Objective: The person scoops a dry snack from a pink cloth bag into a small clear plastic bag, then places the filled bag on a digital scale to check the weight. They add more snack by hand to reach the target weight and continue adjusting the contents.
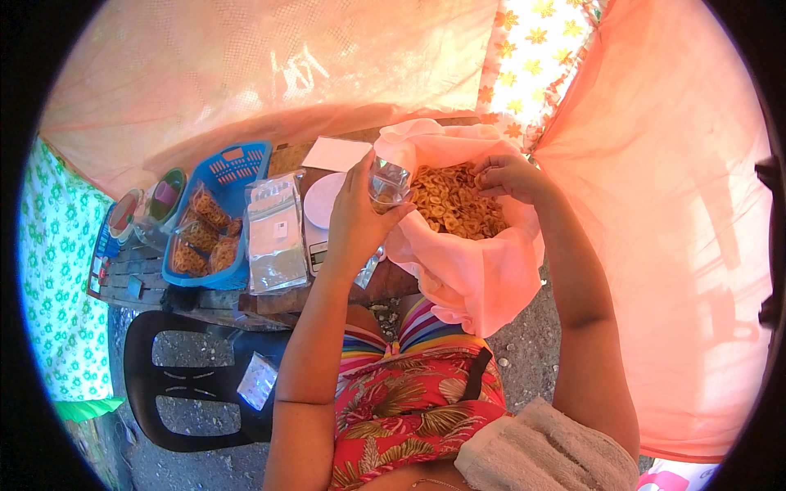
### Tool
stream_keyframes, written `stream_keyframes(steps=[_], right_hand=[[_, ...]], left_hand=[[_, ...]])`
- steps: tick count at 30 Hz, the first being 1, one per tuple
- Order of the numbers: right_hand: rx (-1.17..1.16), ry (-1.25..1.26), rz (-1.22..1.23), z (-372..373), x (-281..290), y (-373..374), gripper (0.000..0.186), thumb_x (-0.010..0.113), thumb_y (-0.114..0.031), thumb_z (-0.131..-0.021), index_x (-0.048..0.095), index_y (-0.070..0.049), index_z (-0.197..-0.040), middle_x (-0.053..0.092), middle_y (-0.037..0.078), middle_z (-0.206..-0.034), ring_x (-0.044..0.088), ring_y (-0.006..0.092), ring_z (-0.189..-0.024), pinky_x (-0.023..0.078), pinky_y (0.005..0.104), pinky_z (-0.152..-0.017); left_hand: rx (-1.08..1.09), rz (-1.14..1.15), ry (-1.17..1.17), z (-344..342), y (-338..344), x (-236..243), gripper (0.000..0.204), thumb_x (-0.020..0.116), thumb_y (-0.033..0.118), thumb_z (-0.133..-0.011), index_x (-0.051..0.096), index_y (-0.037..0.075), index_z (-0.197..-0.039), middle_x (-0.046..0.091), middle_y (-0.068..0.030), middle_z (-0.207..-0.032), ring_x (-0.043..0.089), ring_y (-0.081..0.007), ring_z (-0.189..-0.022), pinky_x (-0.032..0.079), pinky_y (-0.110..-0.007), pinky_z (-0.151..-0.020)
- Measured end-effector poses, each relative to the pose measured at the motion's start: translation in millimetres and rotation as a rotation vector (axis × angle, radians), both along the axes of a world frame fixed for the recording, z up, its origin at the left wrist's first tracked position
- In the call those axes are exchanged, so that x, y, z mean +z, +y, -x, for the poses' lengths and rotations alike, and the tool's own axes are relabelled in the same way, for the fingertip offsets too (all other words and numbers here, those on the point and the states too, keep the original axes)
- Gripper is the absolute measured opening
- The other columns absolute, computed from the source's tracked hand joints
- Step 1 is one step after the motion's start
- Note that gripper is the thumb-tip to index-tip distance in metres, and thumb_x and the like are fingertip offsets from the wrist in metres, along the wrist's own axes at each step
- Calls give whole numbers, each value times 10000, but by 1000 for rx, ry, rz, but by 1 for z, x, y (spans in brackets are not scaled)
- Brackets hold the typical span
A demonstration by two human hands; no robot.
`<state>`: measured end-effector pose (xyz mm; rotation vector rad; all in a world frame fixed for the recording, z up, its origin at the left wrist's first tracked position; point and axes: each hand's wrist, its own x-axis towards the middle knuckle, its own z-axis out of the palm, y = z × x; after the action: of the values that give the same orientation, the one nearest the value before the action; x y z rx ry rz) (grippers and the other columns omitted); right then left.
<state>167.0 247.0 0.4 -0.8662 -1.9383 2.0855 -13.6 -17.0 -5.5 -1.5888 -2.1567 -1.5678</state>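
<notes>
My left hand [363,206] is closed around a silver, partly see-through pouch [390,182], held upright at the left rim of a large pink bag [483,278]. Inside the wide-mouthed bag lies a heap of golden-brown banana chips [454,204]. Over the right side of the heap, my right hand [514,178] has its fingers curled together on what look like a few chips. Its fingertips are partly hidden, so the amount cannot be told.
On the wooden table, a white scale [323,200] and a stack of flat silver pouches [277,233] stand beside a blue basket [235,280] with filled bags [199,236]. Tubs [168,195] sit farther left. A black chair [151,393] stands below the table; pink sheeting [655,245] hangs around.
</notes>
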Motion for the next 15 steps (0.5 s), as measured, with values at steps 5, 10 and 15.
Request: stream_keyframes(steps=[5, 10, 15], right_hand=[[-39, 55, -32, 2, -4, -5, 175, 577, 36, -842, 577, 28, -1016, 584, 109, -1013, 666, 285, -966, 607, 393, -849], [-85, 38, -38, 2, -1, -12, 180, 564, 2, -842, 584, 8, -1021, 592, 92, -952, 670, 249, -861, 620, 391, -778], [-169, 36, -26, 1, -5, -9, 179, 546, -49, -865, 590, -15, -1036, 605, 82, -942, 673, 235, -791, 606, 381, -720]], left_hand=[[-9, 16, -1, -1, 1, 0, 902, 848, 201, -716, 343, 13, -1438, 495, -241, -1348, 496, -415, -1245, 434, -470, -1013], [-4, -2, 14, -1, 2, -1, 913, 861, 235, -706, 361, 33, -1442, 501, -217, -1347, 505, -375, -1242, 434, -435, -1016], [-18, 6, 13, -1, 2, -2, 917, 852, 211, -710, 334, 15, -1441, 489, -241, -1356, 490, -419, -1250, 430, -469, -1017]])
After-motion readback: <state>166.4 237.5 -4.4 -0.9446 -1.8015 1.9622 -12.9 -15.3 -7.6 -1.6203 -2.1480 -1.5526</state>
